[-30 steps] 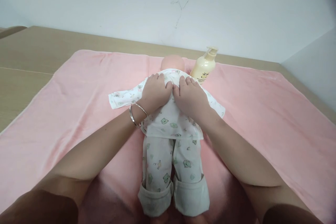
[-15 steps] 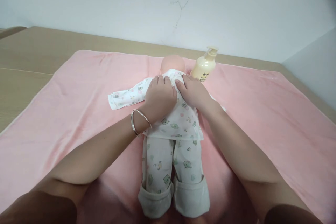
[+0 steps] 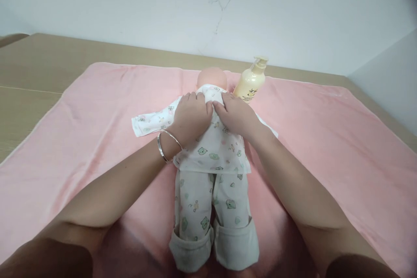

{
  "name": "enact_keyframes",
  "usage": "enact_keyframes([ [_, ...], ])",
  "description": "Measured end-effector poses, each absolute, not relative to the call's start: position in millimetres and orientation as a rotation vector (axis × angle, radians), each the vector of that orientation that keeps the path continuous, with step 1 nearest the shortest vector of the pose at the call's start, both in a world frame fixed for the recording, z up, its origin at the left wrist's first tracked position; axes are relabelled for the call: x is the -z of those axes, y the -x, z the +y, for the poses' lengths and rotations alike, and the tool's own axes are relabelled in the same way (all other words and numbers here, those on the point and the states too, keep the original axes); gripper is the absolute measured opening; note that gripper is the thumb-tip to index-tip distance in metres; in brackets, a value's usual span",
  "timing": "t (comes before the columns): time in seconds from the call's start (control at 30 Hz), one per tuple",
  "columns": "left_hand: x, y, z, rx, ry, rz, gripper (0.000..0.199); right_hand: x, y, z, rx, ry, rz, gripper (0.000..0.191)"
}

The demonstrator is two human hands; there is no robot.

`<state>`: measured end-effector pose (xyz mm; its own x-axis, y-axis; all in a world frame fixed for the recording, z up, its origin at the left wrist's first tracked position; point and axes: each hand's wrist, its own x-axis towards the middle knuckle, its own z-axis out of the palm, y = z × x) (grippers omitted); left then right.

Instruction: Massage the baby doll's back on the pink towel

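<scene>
A baby doll [image 3: 212,78] lies stretched out with its bald head away from me and no face showing. It wears a white printed top [image 3: 215,156] and matching trousers [image 3: 197,200] with thick turned-up cuffs. My left hand [image 3: 193,115] rests flat on the upper left of the top, fingers extended; a silver bangle [image 3: 169,141] circles that wrist. On the upper right of the top lies my right hand [image 3: 236,115], also with fingers stretched out. The two thumbs nearly meet in the middle. The doll's right-side sleeve is mostly hidden under my right forearm.
Beneath the doll a pink blanket [image 3: 107,139] covers much of the wooden table [image 3: 48,65]. A pale yellow pump bottle [image 3: 250,81] stands just right of the doll's head. Behind the table rises a white wall [image 3: 130,8].
My left hand has slid slightly left on the top, and its thumb now sits apart from the fingers. My right hand stays nearly in place. The whole view has shifted a little.
</scene>
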<state>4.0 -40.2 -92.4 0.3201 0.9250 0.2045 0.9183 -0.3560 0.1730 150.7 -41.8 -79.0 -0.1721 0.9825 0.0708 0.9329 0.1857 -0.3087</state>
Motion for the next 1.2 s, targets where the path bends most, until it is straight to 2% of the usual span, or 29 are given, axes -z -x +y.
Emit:
enact_keyframes([
  [0.17,93.3,-13.1,-56.7,-0.481,-2.605,1.815,0.050,87.0,-153.0,-34.2,-0.272,1.818,-2.196,0.052],
  [0.33,91.5,-5.4,-45.7,-0.374,-2.775,1.610,0.042,86.7,-137.4,-60.7,0.055,1.866,-2.249,0.056],
  [0.43,91.1,1.8,-31.5,-0.419,-2.666,1.612,0.033,80.1,-132.2,-73.9,0.144,1.888,-2.331,0.055],
  [0.57,92.1,6.0,-20.5,-0.524,-2.345,1.713,0.033,73.0,-133.5,-71.4,0.019,1.926,-2.313,0.047],
  [0.73,93.3,-1.6,-34.8,-0.383,-2.660,1.709,0.042,75.0,-144.9,-47.8,-0.244,1.854,-2.237,0.043],
  [0.87,93.9,-12.0,-53.1,-0.467,-2.567,1.836,0.047,79.9,-154.2,-34.4,-0.339,1.785,-2.212,0.044],
  [0.97,95.8,-13.8,-56.2,-0.497,-2.587,1.818,0.046,82.1,-154.9,-33.5,-0.303,1.768,-2.214,0.043],
  [1.1,98.6,-4.2,-40.1,-0.563,-2.641,1.674,0.034,83.9,-143.8,-46.6,-0.171,1.832,-2.210,0.049],
  [1.2,98.3,5.2,-22.6,-0.581,-2.381,1.690,0.031,85.0,-131.8,-64.2,-0.018,1.878,-2.249,0.055],
])
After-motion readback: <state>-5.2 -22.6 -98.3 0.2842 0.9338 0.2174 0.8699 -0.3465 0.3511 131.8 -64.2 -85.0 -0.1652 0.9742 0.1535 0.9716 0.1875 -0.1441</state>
